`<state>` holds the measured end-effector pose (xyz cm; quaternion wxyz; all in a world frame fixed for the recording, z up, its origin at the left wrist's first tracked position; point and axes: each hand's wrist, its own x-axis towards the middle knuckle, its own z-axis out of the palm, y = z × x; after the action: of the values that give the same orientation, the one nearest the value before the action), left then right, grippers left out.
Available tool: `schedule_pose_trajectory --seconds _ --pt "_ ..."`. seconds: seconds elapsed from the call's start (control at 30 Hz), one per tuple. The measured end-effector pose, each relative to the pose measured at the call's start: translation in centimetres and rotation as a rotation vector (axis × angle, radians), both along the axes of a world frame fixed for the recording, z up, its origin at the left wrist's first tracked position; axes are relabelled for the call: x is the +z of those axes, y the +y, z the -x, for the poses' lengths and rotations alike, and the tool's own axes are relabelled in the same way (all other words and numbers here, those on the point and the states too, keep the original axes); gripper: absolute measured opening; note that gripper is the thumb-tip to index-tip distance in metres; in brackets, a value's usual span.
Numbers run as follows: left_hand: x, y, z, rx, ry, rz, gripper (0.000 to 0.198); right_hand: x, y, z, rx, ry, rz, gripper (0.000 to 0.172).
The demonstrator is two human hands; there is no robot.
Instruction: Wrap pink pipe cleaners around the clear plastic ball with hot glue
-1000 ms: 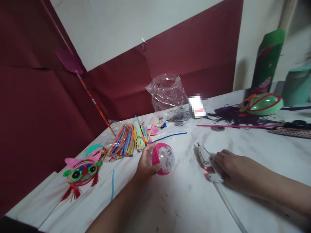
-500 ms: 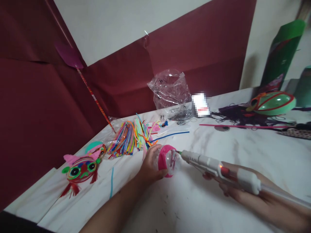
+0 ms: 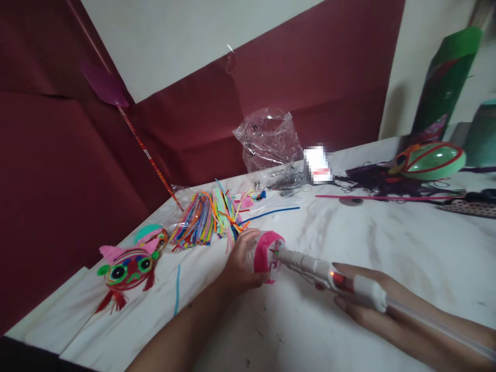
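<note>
My left hand (image 3: 245, 263) is wrapped round a clear plastic piece with a bright pink band (image 3: 266, 250), holding it on its side just above the white table. What exact kind of object this is I cannot tell. A white hot glue gun (image 3: 329, 276) is in the grip of my right hand (image 3: 358, 297), its orange light lit and a clear glue stick coming out of its back. The gun's nozzle is at the open side of the banded piece. Whether the tip touches it is not clear.
Colourful pipe cleaners (image 3: 197, 219) lie in a heap behind my left hand. At left sits a decorated animal-face craft (image 3: 129, 268). Farther back are a clear plastic bag (image 3: 269, 142) and a blurred-out phone-like object (image 3: 318, 164). A green balloon-like craft (image 3: 436, 161) lies at right.
My right hand has brought the glue gun left and slightly down, its nozzle now at the banded piece's opening. My left hand keeps its hold. The view has shifted slightly.
</note>
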<state>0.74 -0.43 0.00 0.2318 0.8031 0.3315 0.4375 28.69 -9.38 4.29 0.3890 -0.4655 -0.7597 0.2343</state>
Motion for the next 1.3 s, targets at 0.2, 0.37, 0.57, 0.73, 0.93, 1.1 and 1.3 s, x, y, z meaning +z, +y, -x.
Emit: schedule_pose_trajectory --seconds 0.2,0.37,0.57,0.73,0.93,1.1,1.3 --pt "0.0 0.0 -0.1 -0.05 -0.033 0.012 0.082 0.0 0.5 -0.3 0.17 0.055 0.117 0.009" --pt "0.1 -0.1 -0.1 -0.04 -0.009 0.011 0.079 -0.2 0.3 0.1 0.084 0.099 0.087 0.01" --pt "0.4 -0.1 -0.2 -0.033 0.016 -0.005 0.08 -0.9 0.7 -0.1 0.229 0.057 0.087 0.009" --pt "0.7 -0.2 -0.3 -0.01 0.044 0.004 0.081 -0.7 0.4 0.0 0.206 0.056 0.11 0.009" --pt "0.4 0.1 -0.3 -0.06 0.006 -0.039 0.08 -0.7 0.1 0.2 0.196 0.059 0.122 0.014" --pt "0.0 0.3 -0.2 -0.068 0.003 -0.036 0.079 -1.1 0.4 0.1 0.224 0.057 0.125 0.013" --pt "-0.2 0.4 0.1 -0.07 0.0 0.0 0.083 -1.3 0.6 -0.3 0.172 0.05 0.125 0.014"
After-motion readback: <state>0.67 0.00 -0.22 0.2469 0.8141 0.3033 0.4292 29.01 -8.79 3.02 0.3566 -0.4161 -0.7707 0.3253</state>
